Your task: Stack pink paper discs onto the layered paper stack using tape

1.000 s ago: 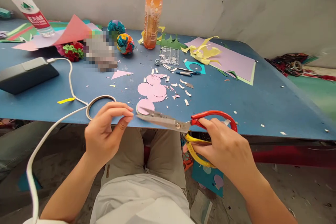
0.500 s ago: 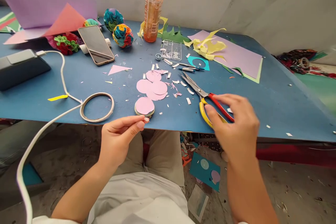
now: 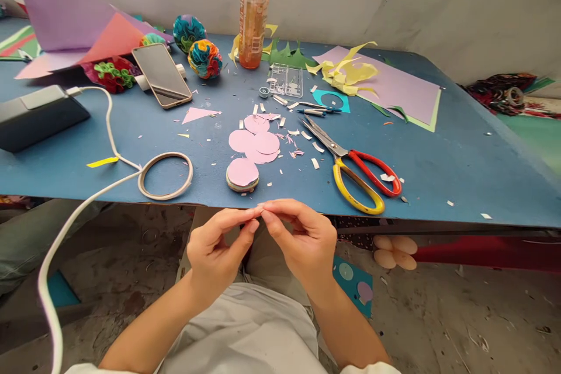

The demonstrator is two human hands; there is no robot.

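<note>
My left hand (image 3: 219,245) and my right hand (image 3: 302,239) meet just in front of the table's near edge, both closed in a pinch. Between their fingertips is a tiny white piece, mostly covered, perhaps tape. Just beyond lies a stack of paper discs (image 3: 242,173) with a pink one on top. Several loose pink paper circles (image 3: 262,145) overlap farther back. The scissors (image 3: 339,152), with one red and one yellow handle, lie slightly spread on the table to the right, touched by neither hand.
A tape roll (image 3: 142,186) lies at the left beside a white cable (image 3: 109,123). Behind are a phone (image 3: 161,75), ruffled colourful balls (image 3: 204,59) and an orange drink bottle (image 3: 255,17). White scraps (image 3: 315,163) are scattered mid-table; purple paper (image 3: 403,93) lies back right.
My right hand has let go of the scissors and moved left to meet my left hand. My left hand has shifted right and slightly down, away from the disc stack.
</note>
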